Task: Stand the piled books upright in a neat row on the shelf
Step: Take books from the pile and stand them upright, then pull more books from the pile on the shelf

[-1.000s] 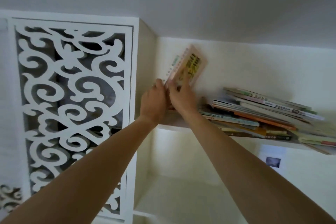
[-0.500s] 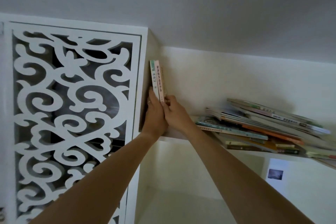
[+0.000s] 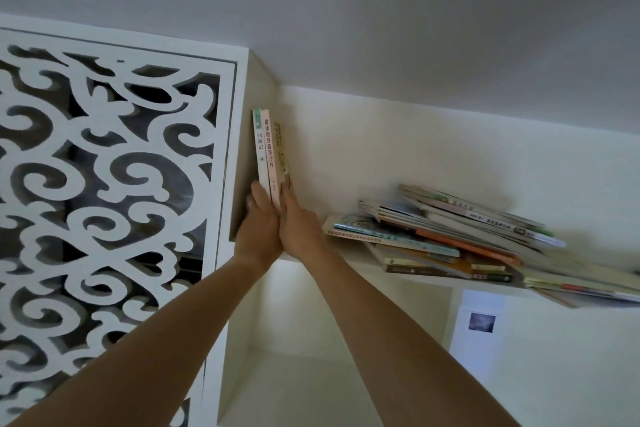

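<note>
Both hands meet at the centre of the frame, at the foot of the upright books. The left hand (image 3: 258,229) lies flat, fingers together, on the left side of the pair, against the white-spined book (image 3: 260,152). The right hand (image 3: 299,227) presses its palm and straight fingers against the right face of the pink-spined book (image 3: 269,156), whose yellow-printed cover shows edge-on. Neither hand curls around anything; they sandwich the two books between open palms, most likely to square them and keep them from tipping while they settle.

The two books stand nearly vertical, just left of centre, tight against the side panel (image 3: 247,149) at the left end of the shelf (image 3: 349,255). Starting the row there makes sense, as the panel serves as a bookend and each further book can lean on the last.

Right of the hands, with a bare gap of shelf between, the pile of books (image 3: 450,239) lies flat and untidy, fanned out, some covers hanging over the front edge towards the right border of the frame. It is blurred, so titles cannot be read. Most of the task is left to do: two books stand, many lie flat.

At the left of the frame a white fretwork screen (image 3: 104,201) fills the space beside the shelf unit. At lower right, a small photo (image 3: 481,322) hangs below the shelf.
</note>
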A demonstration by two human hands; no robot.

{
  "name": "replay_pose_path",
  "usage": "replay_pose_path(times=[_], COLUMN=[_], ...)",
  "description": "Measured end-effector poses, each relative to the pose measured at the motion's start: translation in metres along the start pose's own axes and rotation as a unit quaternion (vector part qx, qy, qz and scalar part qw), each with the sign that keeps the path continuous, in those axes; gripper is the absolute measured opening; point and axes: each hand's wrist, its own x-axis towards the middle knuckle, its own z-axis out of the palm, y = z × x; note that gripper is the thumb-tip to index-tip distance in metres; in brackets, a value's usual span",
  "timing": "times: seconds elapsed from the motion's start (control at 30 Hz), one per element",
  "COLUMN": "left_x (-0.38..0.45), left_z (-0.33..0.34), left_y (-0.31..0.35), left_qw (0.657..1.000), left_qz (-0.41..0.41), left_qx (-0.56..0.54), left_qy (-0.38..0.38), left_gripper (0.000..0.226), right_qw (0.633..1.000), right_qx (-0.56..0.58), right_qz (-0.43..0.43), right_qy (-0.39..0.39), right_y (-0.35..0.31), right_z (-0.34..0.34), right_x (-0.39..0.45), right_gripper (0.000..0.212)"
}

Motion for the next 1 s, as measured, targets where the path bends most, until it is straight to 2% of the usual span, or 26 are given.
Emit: replay_pose_path(times=[0.03, 0.1, 0.13, 0.17, 0.2, 0.27, 0.33, 0.4, 0.47, 0.53, 0.6, 0.7, 0.77, 0.83, 0.9, 0.93, 1.0], left_x=[-0.003, -0.006, -0.005, -0.004, 0.0, 0.008, 0.011, 0.007, -0.002, -0.009, -0.015, -0.019, -0.021, -0.021, -0.021, -0.021, -0.02], left_z=[-0.001, -0.007, -0.009, -0.013, -0.019, -0.034, -0.038, -0.03, -0.016, 0.0, 0.007, 0.012, 0.012, 0.01, 0.007, 0.006, 0.004], left_y=[0.003, 0.02, 0.033, 0.048, 0.066, 0.102, 0.132, 0.157, 0.174, 0.181, 0.183, 0.183, 0.183, 0.185, 0.186, 0.186, 0.186], left_qw=[0.998, 0.986, 0.971, 0.96, 0.956, 0.957, 0.947, 0.94, 0.946, 0.956, 0.96, 0.96, 0.961, 0.963, 0.964, 0.964, 0.967], left_qz=[0.011, 0.071, 0.13, 0.173, 0.196, 0.183, 0.194, 0.222, 0.221, 0.188, 0.156, 0.127, 0.12, 0.118, 0.121, 0.122, 0.122], left_qx=[0.034, 0.027, 0.023, -0.005, -0.055, -0.189, -0.256, -0.247, -0.212, -0.212, -0.23, -0.247, -0.248, -0.243, -0.236, -0.234, -0.223], left_qy=[0.045, 0.146, 0.2, 0.221, 0.212, 0.126, 0.01, -0.078, -0.109, -0.076, -0.041, -0.023, -0.021, -0.025, -0.027, -0.027, -0.027], left_gripper=[0.075, 0.065, 0.058, 0.052, 0.048, 0.043, 0.041, 0.049, 0.051, 0.046, 0.042, 0.039, 0.04, 0.045, 0.049, 0.051, 0.049], right_qw=[0.996, 0.962, 0.942, 0.925, 0.909, 0.871, 0.85, 0.853, 0.855, 0.884, 0.905, 0.9, 0.9, 0.923, 0.937, 0.932, 0.897], right_qx=[-0.081, -0.248, -0.292, -0.321, -0.345, -0.391, -0.435, -0.457, -0.422, -0.344, -0.318, -0.369, -0.393, -0.356, -0.341, -0.36, -0.44], right_qz=[-0.023, -0.095, -0.134, -0.159, -0.173, -0.169, -0.08, 0.108, 0.256, 0.294, 0.27, 0.231, 0.187, 0.134, 0.072, 0.038, -0.024], right_qy=[0.009, 0.06, 0.093, 0.124, 0.158, 0.245, 0.287, 0.228, 0.16, 0.118, 0.087, 0.026, -0.025, -0.056, -0.041, -0.016, 0.046], right_y=[-0.003, -0.008, -0.009, -0.009, -0.006, 0.004, 0.017, 0.034, 0.054, 0.071, 0.08, 0.083, 0.086, 0.09, 0.094, 0.096, 0.1], right_z=[-0.008, -0.03, -0.043, -0.058, -0.073, -0.105, -0.137, -0.167, -0.192, -0.206, -0.217, -0.244, -0.264, -0.282, -0.285, -0.281, -0.268], right_x=[-0.005, -0.012, -0.015, -0.016, -0.017, -0.016, -0.018, -0.021, -0.027, -0.029, -0.024, -0.018, -0.021, -0.027, -0.031, -0.032, -0.031], right_gripper=[0.044, 0.03, 0.027, 0.025, 0.025, 0.024, 0.025, 0.037, 0.055, 0.069, 0.08, 0.092, 0.081, 0.066, 0.058, 0.054, 0.045])
